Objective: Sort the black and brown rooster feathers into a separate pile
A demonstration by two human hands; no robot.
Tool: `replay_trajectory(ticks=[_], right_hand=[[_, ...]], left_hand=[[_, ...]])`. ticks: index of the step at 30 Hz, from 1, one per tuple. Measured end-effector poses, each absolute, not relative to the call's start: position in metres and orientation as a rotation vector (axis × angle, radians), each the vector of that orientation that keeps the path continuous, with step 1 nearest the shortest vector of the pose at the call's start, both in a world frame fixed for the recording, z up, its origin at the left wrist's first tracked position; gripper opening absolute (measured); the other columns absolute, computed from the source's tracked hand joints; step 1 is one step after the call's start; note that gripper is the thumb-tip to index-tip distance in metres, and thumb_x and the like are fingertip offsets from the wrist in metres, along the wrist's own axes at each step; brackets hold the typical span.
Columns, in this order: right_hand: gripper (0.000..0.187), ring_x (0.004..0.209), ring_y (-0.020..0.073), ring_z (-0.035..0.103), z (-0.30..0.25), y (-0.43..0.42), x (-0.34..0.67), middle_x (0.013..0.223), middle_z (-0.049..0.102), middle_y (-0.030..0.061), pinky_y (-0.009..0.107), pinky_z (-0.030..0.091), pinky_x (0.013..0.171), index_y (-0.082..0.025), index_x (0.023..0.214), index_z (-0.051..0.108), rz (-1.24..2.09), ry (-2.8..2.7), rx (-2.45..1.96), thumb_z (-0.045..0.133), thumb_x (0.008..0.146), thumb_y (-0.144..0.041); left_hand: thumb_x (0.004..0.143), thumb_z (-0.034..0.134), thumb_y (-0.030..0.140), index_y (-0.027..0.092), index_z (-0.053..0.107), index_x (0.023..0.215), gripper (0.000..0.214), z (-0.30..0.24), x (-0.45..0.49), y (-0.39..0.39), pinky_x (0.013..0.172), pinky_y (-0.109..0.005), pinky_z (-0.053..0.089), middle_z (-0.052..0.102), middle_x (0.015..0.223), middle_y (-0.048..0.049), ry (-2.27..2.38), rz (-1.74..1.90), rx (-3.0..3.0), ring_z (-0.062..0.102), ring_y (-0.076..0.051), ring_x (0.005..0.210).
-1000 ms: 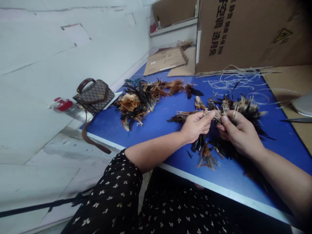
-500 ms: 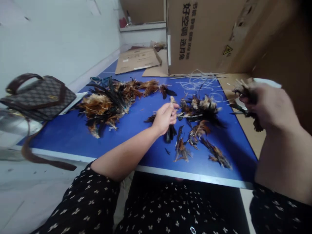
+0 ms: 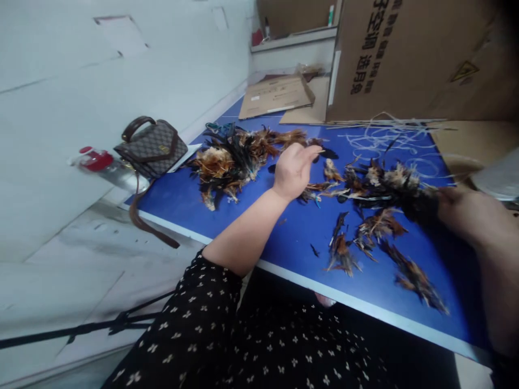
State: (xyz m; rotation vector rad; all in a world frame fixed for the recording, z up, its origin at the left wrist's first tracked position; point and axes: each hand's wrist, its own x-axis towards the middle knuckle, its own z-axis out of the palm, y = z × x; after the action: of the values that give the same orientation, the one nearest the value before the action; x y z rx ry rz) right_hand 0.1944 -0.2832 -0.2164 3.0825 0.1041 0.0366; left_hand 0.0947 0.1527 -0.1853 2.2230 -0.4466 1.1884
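My left hand [image 3: 292, 168] hovers over the blue table [image 3: 259, 216] with its fingers pinched on the thin quill of a feather [image 3: 321, 152]. It is just right of a big pile of brown and black feathers [image 3: 237, 156]. My right hand [image 3: 472, 216] is at the right edge of the table, closed round the end of a bunch of dark and tan feathers [image 3: 389, 183] that stretches left toward my left hand. Several loose feathers [image 3: 377, 232] lie on the table between my hands and its near edge.
A patterned brown handbag [image 3: 152, 147] and a bottle with a red cap [image 3: 99, 165] sit at the table's left end. A large cardboard box [image 3: 413, 54], flat cardboard [image 3: 275, 94] and tangled white strings [image 3: 385, 138] are at the back. A white rounded object [image 3: 498, 181] is at the right.
My hands, working together a second ago, have parted. The right hand swung out to the right with a bunch of feathers and has come back down to the table; the left moved slightly toward the pile.
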Motion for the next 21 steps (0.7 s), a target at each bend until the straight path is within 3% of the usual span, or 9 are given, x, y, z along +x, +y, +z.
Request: replay_trajectory(ticks=[6,11,17,21], right_hand=[[0.068,0.107,0.0415,0.072,-0.206,-0.258,0.175,0.136,0.074,0.0252,0.047,0.049,0.077,-0.025,0.147,0.074,0.162,0.075,3.107,0.025,0.114,-0.059],[0.067,0.111,0.0402,0.072,-0.195,-0.253,0.164,0.136,0.075,0.0218,0.045,0.047,0.078,-0.025,0.142,0.074,0.228,0.110,3.094,0.024,0.115,-0.060],[0.066,0.094,0.0373,0.071,-0.191,-0.257,0.160,0.117,0.078,0.0248,0.042,0.037,0.067,-0.020,0.128,0.078,0.348,-0.015,3.112,0.031,0.115,-0.066],[0.067,0.088,0.0374,0.069,-0.211,-0.267,0.173,0.106,0.077,0.0261,0.043,0.034,0.066,-0.020,0.119,0.078,0.479,0.088,3.166,0.034,0.115,-0.070]], left_hand=[[0.109,0.063,0.035,0.019,0.084,0.106,0.026,-0.177,0.076,0.145,0.088,-0.038,0.056,0.080,0.105,-0.0093,-0.617,0.700,2.621,0.075,-0.023,0.101],[0.108,0.058,0.030,0.019,0.084,0.106,0.028,-0.183,0.067,0.125,0.078,-0.039,0.051,0.080,0.106,-0.0106,-0.622,0.589,2.824,0.074,-0.025,0.098],[0.104,0.062,0.028,0.020,0.086,0.109,0.026,-0.175,0.070,0.140,0.087,-0.040,0.055,0.082,0.110,-0.0111,-0.435,0.694,2.721,0.075,-0.026,0.104],[0.095,0.076,0.029,0.026,0.089,0.102,0.015,-0.167,0.068,0.156,0.090,-0.039,0.056,0.085,0.109,-0.0075,-0.510,0.349,2.679,0.076,-0.026,0.102]])
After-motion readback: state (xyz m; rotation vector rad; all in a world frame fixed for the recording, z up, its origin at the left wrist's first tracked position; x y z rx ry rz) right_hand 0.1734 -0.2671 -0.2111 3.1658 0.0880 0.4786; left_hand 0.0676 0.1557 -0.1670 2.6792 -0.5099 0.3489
